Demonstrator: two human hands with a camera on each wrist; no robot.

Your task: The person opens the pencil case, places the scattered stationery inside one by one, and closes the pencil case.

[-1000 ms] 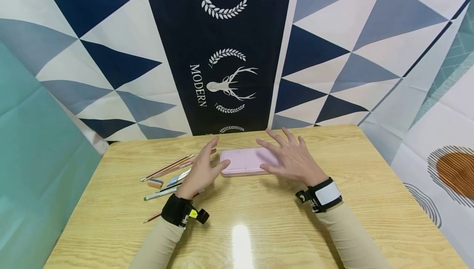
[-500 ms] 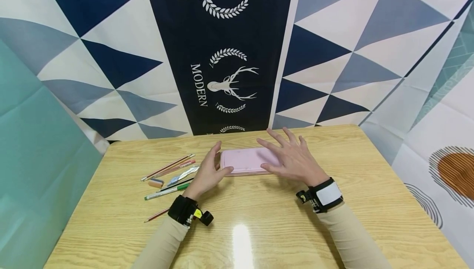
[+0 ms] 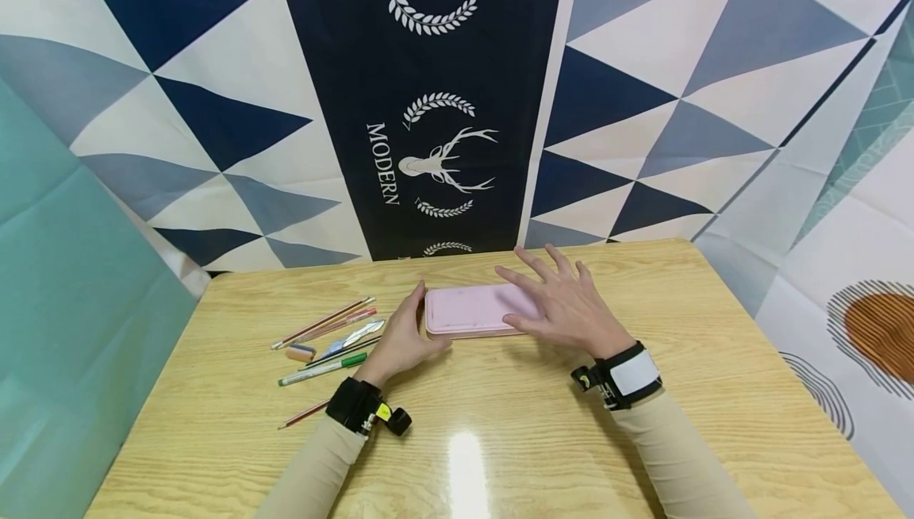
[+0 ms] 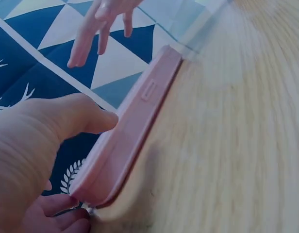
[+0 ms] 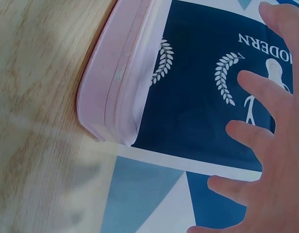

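Observation:
A long pink pencil case (image 3: 471,309) with rounded corners lies closed near the table's back edge. In the left wrist view its long side bears a small rectangular mark. My left hand (image 3: 405,342) holds the case's left end, thumb along the front side and fingers round the end. The fingers (image 4: 57,213) show at the lower corner in the left wrist view. My right hand (image 3: 564,309), fingers spread, hovers over the case's right end and hides that part. In the right wrist view, its fingers (image 5: 258,136) are apart from the case and hold nothing.
Left of my left hand lie several pencils (image 3: 324,322), a green-capped marker (image 3: 321,370), an eraser (image 3: 301,353) and a silvery item (image 3: 360,334). A single pencil (image 3: 303,414) lies nearer the front. A patterned cloth (image 3: 443,106) hangs behind the wooden table (image 3: 557,447).
My left hand has moved slightly right and lower, its thumb going from above the case to its front side. The right hand and the loose stationery have stayed put.

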